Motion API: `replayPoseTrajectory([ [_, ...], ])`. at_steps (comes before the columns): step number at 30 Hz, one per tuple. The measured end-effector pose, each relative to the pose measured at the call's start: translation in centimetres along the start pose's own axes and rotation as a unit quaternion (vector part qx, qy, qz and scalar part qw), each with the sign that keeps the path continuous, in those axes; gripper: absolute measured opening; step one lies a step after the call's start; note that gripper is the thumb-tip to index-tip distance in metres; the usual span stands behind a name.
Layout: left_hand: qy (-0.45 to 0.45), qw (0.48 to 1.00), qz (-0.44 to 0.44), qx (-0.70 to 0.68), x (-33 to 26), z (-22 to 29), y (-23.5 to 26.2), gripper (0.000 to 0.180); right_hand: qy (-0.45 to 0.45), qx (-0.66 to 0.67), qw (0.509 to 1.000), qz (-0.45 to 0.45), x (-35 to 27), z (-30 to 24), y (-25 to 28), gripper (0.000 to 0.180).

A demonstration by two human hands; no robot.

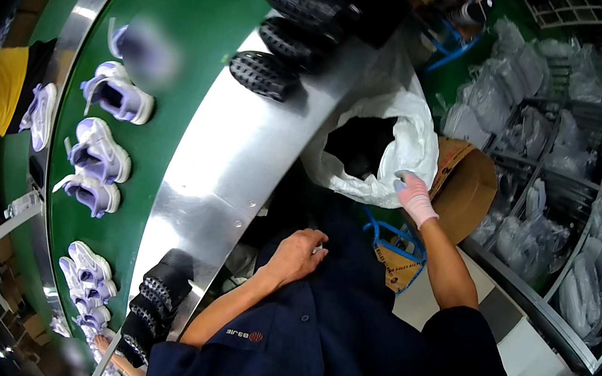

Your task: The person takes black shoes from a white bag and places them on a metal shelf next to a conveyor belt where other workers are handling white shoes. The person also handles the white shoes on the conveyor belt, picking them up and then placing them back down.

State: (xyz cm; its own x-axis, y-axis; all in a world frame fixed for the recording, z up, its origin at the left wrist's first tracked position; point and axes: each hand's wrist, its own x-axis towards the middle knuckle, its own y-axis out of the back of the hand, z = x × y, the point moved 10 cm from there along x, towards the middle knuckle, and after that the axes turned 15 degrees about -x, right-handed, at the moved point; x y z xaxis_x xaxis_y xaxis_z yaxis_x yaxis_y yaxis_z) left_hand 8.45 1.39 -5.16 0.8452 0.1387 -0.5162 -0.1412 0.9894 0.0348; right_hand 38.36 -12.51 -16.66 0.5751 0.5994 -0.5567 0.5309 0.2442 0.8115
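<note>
My right hand, in a pink-and-white striped glove with grey fingertips, grips the rim of a large white plastic bag. The bag stands with its mouth wide and dark inside; its contents are hard to make out. Close to my dark shirt front, my bare left hand has its fingers curled, and a small pale bit shows at the fingertips. On the metal ledge, black shoes with knobbly treaded soles lie beyond the bag. Another stack of black treaded soles rests nearer, at my left.
White-and-lilac sneakers stand in a row on the green belt beyond the metal ledge. A cardboard box is right of the bag. Racks of plastic-wrapped items fill the right. Another person's hand appears lower left.
</note>
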Motion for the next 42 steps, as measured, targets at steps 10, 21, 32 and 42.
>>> replayPoseTrajectory([
  [10, -0.075, 0.992, -0.018, 0.103, 19.1, -5.4, -10.7, 0.067, 0.27, -0.469, 0.841, -0.001, 11.3, 0.9, -12.0, 0.041],
  [21, 0.026, 0.975, -0.187, 0.118, 31.6, -11.8, -22.0, 0.081, 0.127, -0.42, 0.832, -0.339, 6.8, 12.4, -10.9, 0.028],
  [32, -0.027, 0.976, -0.198, 0.091, 29.7, -10.0, -23.5, 0.044, -0.201, -0.103, 0.974, -0.026, 14.0, 20.6, -7.3, 0.062],
  [42, 0.062, 0.988, -0.107, -0.096, 32.2, -11.4, -20.9, 0.049, -0.397, 0.007, 0.907, -0.144, 11.3, 26.3, -12.9, 0.083],
])
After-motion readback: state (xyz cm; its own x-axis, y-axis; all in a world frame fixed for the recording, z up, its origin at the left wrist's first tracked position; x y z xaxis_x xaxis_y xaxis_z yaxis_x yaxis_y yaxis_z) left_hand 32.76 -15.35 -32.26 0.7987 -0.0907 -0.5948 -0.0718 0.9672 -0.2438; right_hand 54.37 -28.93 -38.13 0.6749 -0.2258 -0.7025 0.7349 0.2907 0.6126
